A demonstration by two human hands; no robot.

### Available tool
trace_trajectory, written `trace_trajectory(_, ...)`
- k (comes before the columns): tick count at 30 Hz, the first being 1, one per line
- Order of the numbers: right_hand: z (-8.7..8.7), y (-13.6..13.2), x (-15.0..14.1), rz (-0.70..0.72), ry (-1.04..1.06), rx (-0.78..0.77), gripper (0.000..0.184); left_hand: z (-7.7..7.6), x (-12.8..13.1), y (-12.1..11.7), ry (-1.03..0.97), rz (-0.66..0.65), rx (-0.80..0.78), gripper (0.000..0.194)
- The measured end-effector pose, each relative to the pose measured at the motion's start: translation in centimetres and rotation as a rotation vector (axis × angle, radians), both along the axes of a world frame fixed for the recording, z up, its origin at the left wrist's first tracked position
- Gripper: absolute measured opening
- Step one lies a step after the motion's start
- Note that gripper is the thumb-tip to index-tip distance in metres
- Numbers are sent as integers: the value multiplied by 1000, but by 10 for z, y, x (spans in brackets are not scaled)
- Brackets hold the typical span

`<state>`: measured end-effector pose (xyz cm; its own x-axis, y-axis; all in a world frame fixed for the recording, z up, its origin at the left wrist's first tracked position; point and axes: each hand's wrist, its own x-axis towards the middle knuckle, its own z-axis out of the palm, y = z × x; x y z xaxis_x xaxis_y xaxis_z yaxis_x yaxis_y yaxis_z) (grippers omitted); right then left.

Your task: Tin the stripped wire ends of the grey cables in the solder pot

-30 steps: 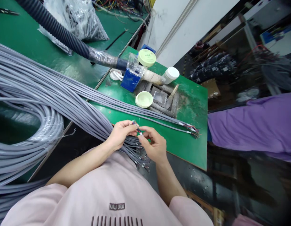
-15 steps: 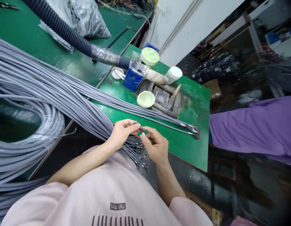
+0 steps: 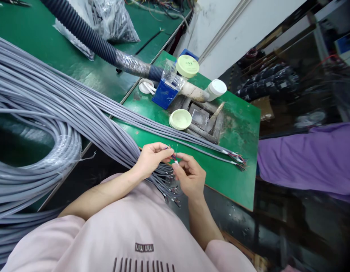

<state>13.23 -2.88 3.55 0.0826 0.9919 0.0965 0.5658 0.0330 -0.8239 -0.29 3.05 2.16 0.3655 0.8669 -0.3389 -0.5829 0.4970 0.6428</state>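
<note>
While both my hands stand over the near edge of the green bench, the item in work is one cable end: white collar, coloured wires, a few fine tips splayed upward. Left hand: thumb and forefinger pinched on the wires. Right hand: thumb and fingers closed at the collar. Changed over the last second: little; the view has swung slightly and both pinches have stayed put, so I judge the same wires are being worked, not a fresh end. Below, at the near edge: one bunch of loose cable ends. Across the bench, tips near its right edge: one row of grey cables. Behind that row: one pale green tub, open. Toward the far edge: one white tub. Nearer the left edge: one blue box.
</note>
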Motion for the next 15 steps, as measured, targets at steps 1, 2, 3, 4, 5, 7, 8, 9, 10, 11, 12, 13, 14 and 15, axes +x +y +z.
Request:
trace_trajectory(1, 0, 0, 0, -4, -11, 9, 24, 0, 0, 0, -5, -2, -1, 28)
trace_trajectory(2, 0, 0, 0, -5, -28, 26, 25, -1, 0, 0, -10, -2, -1, 28)
trace_trajectory(3, 0, 0, 0, -4, -53, 52, 25, -1, 0, 0, -15, -1, 1, 27)
trace_trajectory(4, 0, 0, -1, 0, -84, 82, 25, -1, 0, -1, -19, 1, 5, 27)
trace_trajectory(5, 1, 0, -2, 3, -122, 115, 25, -1, 0, -1, -22, 5, 15, 26)
trace_trajectory(7, 3, -1, -3, 7, -198, 166, 24, -1, -1, -3, -11, 14, 57, 26)
trace_trajectory(8, 4, -1, -3, 4, -227, 176, 24, -1, -2, -4, 1, 19, 89, 25)
trace_trajectory(9, 6, 0, -2, -4, -242, 176, 23, -1, -3, -4, 11, 21, 127, 25)
trace_trajectory(10, 8, 1, -1, -19, -241, 166, 23, -1, -4, -5, 16, 23, 166, 25)
trace_trajectory(11, 10, 4, 1, -40, -221, 148, 22, -1, -5, -6, 13, 22, 200, 28)
trace_trajectory(12, 13, 9, 4, -67, -183, 122, 23, -2, -5, -6, 4, 21, 226, 32)
trace_trajectory(13, 16, 15, 8, -95, -132, 91, 23, -2, -6, -6, -7, 23, 243, 37)
trace_trajectory(14, 19, 24, 13, -119, -73, 59, 24, -3, -7, -6, -12, 26, 252, 41)
trace_trajectory(15, 22, 34, 19, -137, -12, 28, 25, -4, -7, -5, -11, 33, 257, 43)
